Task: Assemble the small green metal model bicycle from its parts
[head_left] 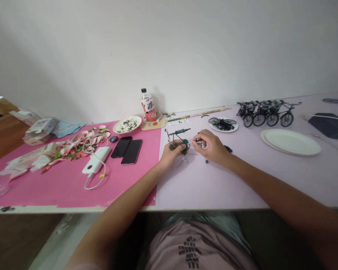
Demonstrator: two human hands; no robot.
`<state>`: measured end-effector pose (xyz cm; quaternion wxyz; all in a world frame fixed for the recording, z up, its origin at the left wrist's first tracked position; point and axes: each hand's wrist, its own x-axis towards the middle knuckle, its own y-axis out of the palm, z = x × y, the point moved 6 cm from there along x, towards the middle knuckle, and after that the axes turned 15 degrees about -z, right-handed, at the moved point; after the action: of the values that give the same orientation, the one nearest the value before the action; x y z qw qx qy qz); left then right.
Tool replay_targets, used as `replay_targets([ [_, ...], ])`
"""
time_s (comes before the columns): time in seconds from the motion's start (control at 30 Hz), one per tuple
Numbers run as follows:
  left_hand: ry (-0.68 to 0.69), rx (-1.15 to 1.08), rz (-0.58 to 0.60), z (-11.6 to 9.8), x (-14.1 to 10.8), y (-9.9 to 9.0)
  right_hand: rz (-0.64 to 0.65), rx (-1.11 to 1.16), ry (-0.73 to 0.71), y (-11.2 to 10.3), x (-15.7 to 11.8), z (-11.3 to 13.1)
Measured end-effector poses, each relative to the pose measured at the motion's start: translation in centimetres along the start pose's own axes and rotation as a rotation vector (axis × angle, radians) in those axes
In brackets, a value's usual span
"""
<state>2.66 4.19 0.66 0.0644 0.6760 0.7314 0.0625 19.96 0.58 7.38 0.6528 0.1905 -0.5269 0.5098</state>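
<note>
My left hand (171,152) is closed around the lower part of a dark green model bicycle frame (181,131), held just above the pale table. In my right hand (212,145) the fingers pinch a small screwdriver (189,143); its thin shiny shaft meets the frame near a round green part. The handle is mostly hidden by the fingers. Below the hands lies a thin grey piece (183,161). A small black part (206,161) rests under my right hand, and more black parts (228,149) show beside its wrist.
At the back, a plate (233,129) holds black parts and wheels. Several assembled model bicycles (266,114) stand right of it, behind white plates (294,142). Left are two phones (131,152), a white power bank (96,160), a bottle (148,107) and pink petals (76,144).
</note>
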Motion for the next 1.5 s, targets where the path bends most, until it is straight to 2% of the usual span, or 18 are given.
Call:
replay_targets([
  [0.53,0.003,0.022,0.020,-0.1,-0.2,0.0,0.016,-0.025,-0.030,0.4,-0.2,0.2],
  [1.13,0.141,0.156,0.008,-1.5,-0.9,0.1,0.055,-0.139,-0.124,0.5,-0.2,0.5],
  [1.27,0.168,0.181,0.001,-1.5,-1.0,0.1,0.100,-0.199,-0.185,0.6,-0.2,0.7],
  [1.5,0.254,0.299,-0.062,-1.5,-0.9,-0.1,0.225,-0.335,-0.373,1.2,-0.4,1.6],
])
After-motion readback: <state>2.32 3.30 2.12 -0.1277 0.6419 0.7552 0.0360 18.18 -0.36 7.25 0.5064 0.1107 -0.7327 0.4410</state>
